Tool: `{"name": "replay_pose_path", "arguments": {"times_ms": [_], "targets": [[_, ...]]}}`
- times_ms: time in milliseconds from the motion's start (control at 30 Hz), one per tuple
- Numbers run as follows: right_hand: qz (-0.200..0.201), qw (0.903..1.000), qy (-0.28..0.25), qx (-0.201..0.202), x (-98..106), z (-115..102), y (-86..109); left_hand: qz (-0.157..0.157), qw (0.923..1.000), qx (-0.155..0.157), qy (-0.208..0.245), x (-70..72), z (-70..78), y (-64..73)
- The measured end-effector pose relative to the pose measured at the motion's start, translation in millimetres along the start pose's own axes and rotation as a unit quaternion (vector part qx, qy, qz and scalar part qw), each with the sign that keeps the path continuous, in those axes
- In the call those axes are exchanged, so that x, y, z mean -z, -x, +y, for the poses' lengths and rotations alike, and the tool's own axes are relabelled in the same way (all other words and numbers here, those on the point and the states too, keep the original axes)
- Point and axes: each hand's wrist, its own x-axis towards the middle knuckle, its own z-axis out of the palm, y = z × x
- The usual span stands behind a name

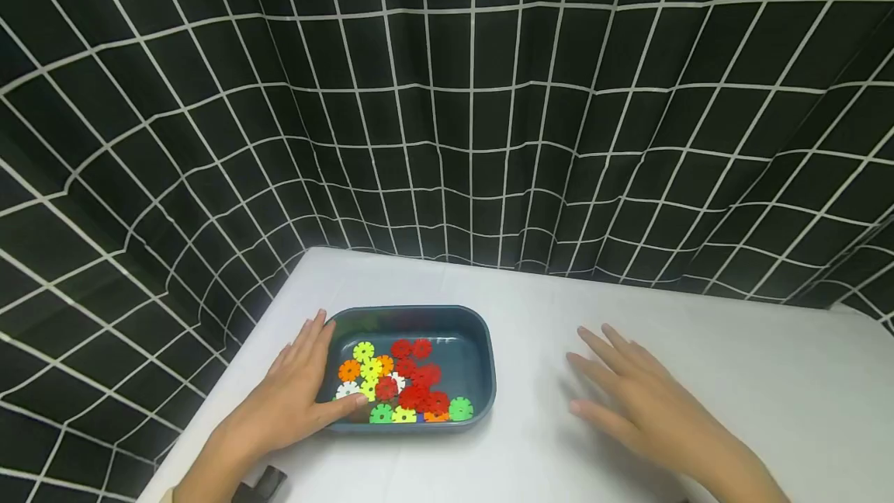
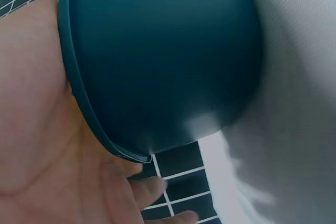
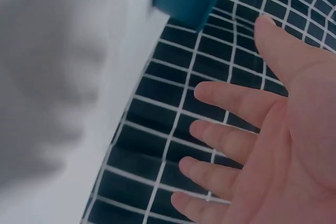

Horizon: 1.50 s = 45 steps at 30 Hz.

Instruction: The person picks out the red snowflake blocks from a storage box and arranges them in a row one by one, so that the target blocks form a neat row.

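Hanging along the back and left side, a black curtain (image 1: 447, 119) with white grid lines encloses a white table (image 1: 534, 379). On the table sits a dark teal tray (image 1: 462, 352), rectangular with rounded corners, between the person's two hands: just to the right of one and well apart from the other. The left hand (image 1: 296, 390) lies at the tray's left end, touching it. Its fingers are extended along the outside, its thumb reaches over the near left corner, and in the left wrist view the palm meets the rim; the hand is spread, not curled round the tray. The right hand (image 1: 628, 394) is over the table to the tray's right, fingers extended and apart, holding nothing. Below the left wrist is a dark blocky object (image 1: 269, 481). Smallest are the notched discs inside the tray, gathered toward its left and near sides: red discs (image 1: 414, 397) in the middle, with yellow discs (image 1: 363, 351), orange discs (image 1: 349, 370), white discs (image 1: 348, 390) and green discs (image 1: 461, 409) around them.
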Motion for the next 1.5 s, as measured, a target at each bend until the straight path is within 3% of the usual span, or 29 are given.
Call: {"name": "replay_pose_path", "arguments": {"times_ms": [233, 433, 567, 933, 1133, 1500], "targets": [[0.001, 0.9991, -0.016, 0.039, 2.8, -20.1, -27.6, -0.016, 0.9992, 0.011, 0.035, 0.3, -0.8, -1.8], [-0.006, 0.9967, -0.056, 0.058, -3.0, -35.6, -52.2, -0.033, 0.9980, 0.028, 0.047, -3.0, -1.6, -1.9], [-0.012, 0.9938, -0.085, 0.070, -7.7, -46.8, -69.6, -0.029, 0.9984, 0.023, 0.042, -7.0, -2.8, -2.9], [-0.108, 0.9741, -0.155, 0.124, -37.2, -86.5, -114.6, -0.022, 0.9985, 0.025, 0.043, -9.3, -4.8, -4.7], [-0.138, 0.9698, -0.124, 0.159, -67.4, -106.8, -134.4, -0.025, 0.9985, 0.031, 0.038, -9.7, -3.7, -3.9], [-0.109, 0.9668, -0.091, 0.212, -96.9, -141.3, -154.4, -0.022, 0.9992, 0.025, 0.023, -8.5, -4.2, -3.2]]}}
